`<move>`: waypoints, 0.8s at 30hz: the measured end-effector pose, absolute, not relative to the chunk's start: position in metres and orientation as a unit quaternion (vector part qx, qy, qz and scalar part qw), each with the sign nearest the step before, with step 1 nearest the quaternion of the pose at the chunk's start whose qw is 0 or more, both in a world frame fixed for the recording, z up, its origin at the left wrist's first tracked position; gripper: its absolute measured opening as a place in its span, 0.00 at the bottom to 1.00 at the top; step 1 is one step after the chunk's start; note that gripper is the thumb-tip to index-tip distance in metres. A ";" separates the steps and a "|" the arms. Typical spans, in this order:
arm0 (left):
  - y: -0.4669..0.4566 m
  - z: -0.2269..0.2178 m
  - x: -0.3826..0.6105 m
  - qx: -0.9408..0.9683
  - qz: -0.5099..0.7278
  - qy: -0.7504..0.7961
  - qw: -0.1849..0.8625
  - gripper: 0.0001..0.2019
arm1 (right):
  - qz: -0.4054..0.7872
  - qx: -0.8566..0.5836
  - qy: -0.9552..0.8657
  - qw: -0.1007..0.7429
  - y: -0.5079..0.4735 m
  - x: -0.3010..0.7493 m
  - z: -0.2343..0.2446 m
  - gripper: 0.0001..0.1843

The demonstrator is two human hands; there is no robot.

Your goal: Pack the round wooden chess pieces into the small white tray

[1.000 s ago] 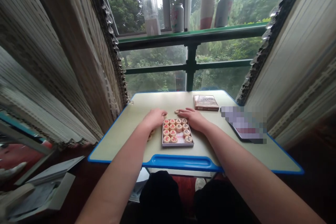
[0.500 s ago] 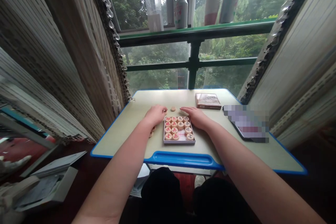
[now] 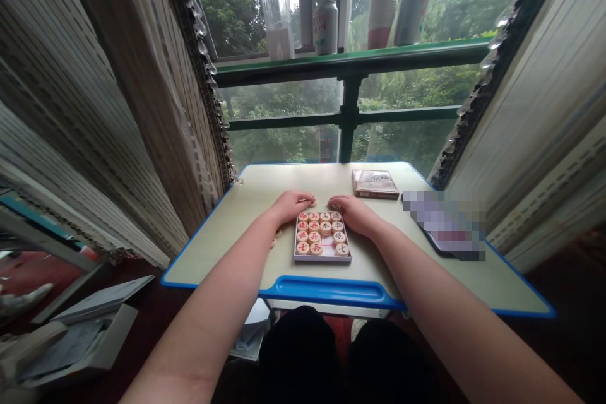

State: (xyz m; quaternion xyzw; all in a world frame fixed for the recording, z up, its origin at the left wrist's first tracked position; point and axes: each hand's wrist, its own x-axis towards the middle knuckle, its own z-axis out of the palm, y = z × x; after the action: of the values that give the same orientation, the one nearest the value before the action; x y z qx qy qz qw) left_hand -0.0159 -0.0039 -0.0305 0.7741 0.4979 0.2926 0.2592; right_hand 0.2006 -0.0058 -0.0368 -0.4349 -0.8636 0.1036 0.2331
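A shallow grey tray [image 3: 322,259] holds several round wooden chess pieces [image 3: 317,235] with red and black characters. My left hand [image 3: 291,205] lies at the tray's far left corner. Its fingers curl onto a loose wooden piece [image 3: 312,203] on the table just beyond the tray. My right hand [image 3: 354,213] rests flat along the tray's far right corner, fingers stretched towards the left hand and holding nothing. A few more loose pieces [image 3: 273,241] peek out under my left wrist.
The small table [image 3: 237,227] has a blue rim and a blue front groove [image 3: 331,290]. A brown box lid [image 3: 375,183] lies at the back right, with a blurred flat object [image 3: 445,224] beside it. Cans and cup stacks stand on the window ledge [image 3: 350,57]. Bamboo blinds hang on both sides.
My left hand has slid right and closed over the loose piece that lay on the table beyond the tray. The right hand has barely moved.
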 end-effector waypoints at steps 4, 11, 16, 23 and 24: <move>-0.004 -0.029 -0.018 0.757 0.302 0.514 0.268 0.22 | 0.100 -0.441 -0.861 0.234 -0.006 0.200 -0.038 0.21; -0.007 -0.026 -0.012 0.747 0.305 0.545 0.228 0.15 | 0.107 -0.440 -0.859 0.237 -0.007 0.199 -0.040 0.19; -0.030 -0.006 0.009 0.666 0.478 0.464 0.335 0.21 | 0.014 -0.445 -0.834 0.327 -0.022 0.198 -0.024 0.18; -0.053 0.011 0.020 0.631 0.481 0.358 0.493 0.21 | 0.004 -0.350 -0.820 0.453 -0.047 0.196 0.003 0.08; -0.054 0.011 0.020 0.628 0.475 0.351 0.507 0.21 | 0.006 -0.341 -0.823 0.455 -0.048 0.195 0.004 0.08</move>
State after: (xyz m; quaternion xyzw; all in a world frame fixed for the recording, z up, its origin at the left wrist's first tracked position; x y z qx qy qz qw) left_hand 0.0200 -0.0537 0.0107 0.6277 0.3514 0.4752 0.5066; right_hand 0.1955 -0.0478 0.0038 -0.3414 -0.8227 0.0055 0.4545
